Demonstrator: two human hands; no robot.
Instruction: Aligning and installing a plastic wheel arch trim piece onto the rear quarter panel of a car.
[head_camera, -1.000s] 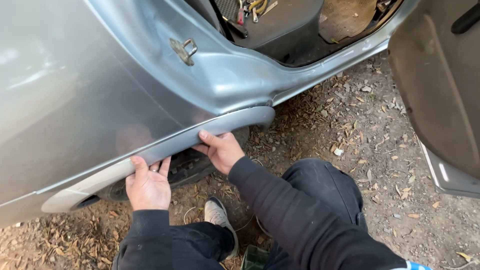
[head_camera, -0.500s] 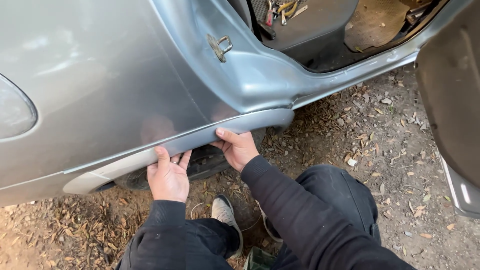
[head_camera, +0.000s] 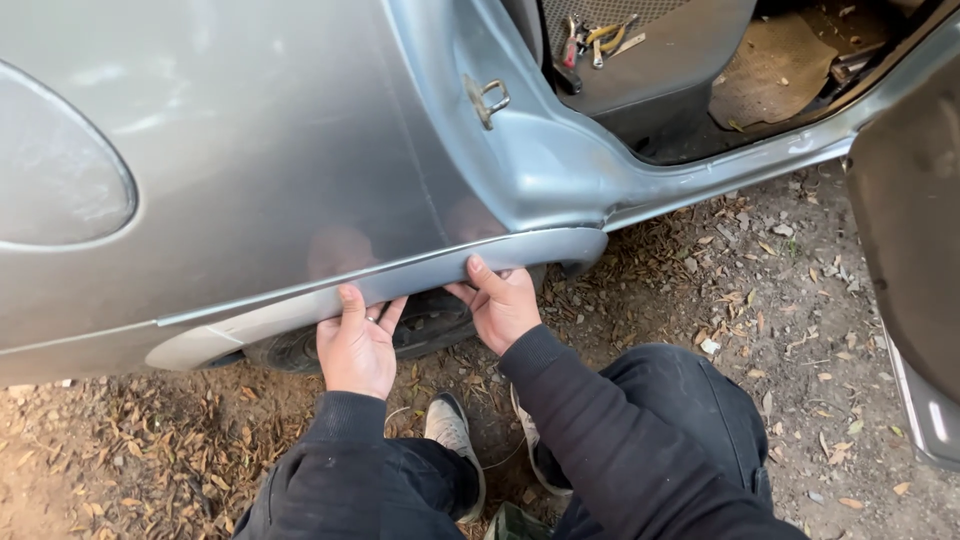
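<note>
A grey wheel arch trim strip (head_camera: 420, 275) runs along the lower edge of a silver car's rear panel (head_camera: 250, 150). My left hand (head_camera: 357, 345) presses up against the strip from below, fingers spread on it. Just to its right, my right hand (head_camera: 500, 300) grips the strip's underside, fingers curled over the edge. A dark tyre (head_camera: 420, 330) shows in the shadow behind both hands. I crouch in dark sleeves and trousers, with a grey shoe (head_camera: 452, 430) below the hands.
The rear door opening shows a seat with hand tools (head_camera: 590, 45) and a floor mat (head_camera: 770, 70). The open car door (head_camera: 915, 250) stands at right. The ground (head_camera: 750, 290) is dirt with dry leaves and small stones. A door striker loop (head_camera: 490, 100) sticks out of the pillar.
The view has shifted left, so the car and both hands sit further right in the picture. Both hands stay on the trim strip in the same grip.
</note>
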